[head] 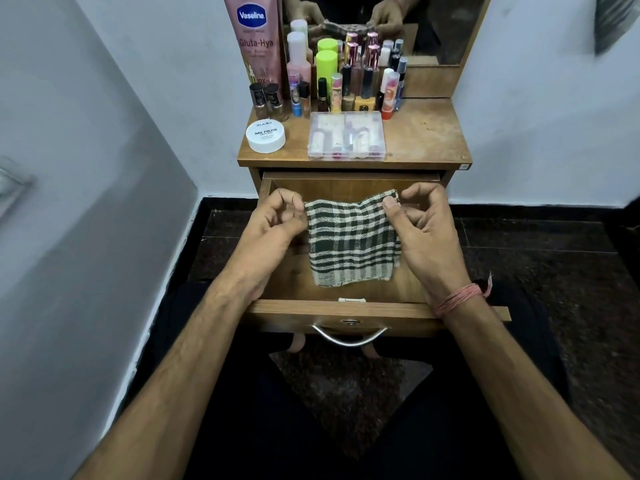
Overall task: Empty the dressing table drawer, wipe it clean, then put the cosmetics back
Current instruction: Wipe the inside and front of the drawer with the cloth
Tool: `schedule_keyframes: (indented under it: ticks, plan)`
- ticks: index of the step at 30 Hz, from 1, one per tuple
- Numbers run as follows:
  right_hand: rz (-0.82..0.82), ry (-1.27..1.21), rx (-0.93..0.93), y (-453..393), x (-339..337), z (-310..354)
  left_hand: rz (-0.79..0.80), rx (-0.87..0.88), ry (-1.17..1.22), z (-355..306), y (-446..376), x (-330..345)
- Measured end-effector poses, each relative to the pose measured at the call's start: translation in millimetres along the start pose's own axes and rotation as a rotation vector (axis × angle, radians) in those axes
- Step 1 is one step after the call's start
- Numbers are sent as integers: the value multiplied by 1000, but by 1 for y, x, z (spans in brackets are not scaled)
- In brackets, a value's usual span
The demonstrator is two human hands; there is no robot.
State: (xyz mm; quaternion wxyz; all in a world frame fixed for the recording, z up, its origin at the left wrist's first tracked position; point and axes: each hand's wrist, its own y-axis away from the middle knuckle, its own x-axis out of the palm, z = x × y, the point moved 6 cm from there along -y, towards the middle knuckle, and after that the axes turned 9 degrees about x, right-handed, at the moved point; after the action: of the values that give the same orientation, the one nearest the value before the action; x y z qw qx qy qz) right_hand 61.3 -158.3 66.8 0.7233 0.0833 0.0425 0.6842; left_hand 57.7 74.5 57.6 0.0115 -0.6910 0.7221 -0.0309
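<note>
Cloth (pixel 351 237), checked and limp, hangs over the open drawer (pixel 377 308), pinched at its top corners by left hand (pixel 277 220) and right hand (pixel 420 223); light and floppy, better bunched into one grip for wiping.

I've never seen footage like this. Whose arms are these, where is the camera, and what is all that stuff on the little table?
There is no machine here: a person wears a camera on the head, so the one picture looks down along their own arms. Both hands hold a checked cloth over the open drawer, which looks emptied. The left hand grips its left edge; the right hand pinches its upper right corner. On the tabletop stand many small cosmetic bottles, a tall Vaseline tube, a white nail polish remover tub and a clear box. The mirror behind reflects the hands.
</note>
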Motion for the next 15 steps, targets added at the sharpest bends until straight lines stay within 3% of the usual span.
schedule_keyframes:
  ticks: [6,12,15]
  plan:
    - [76,-7,-41,-5,2,-3,-27,-2,-42,-1,0,-2]
    - [184,-57,17,-6,2,-9,6,-103,166,5,-4,2]
    - [218,57,-13,-5,2,-9,77,-11,29,8,-3,2]
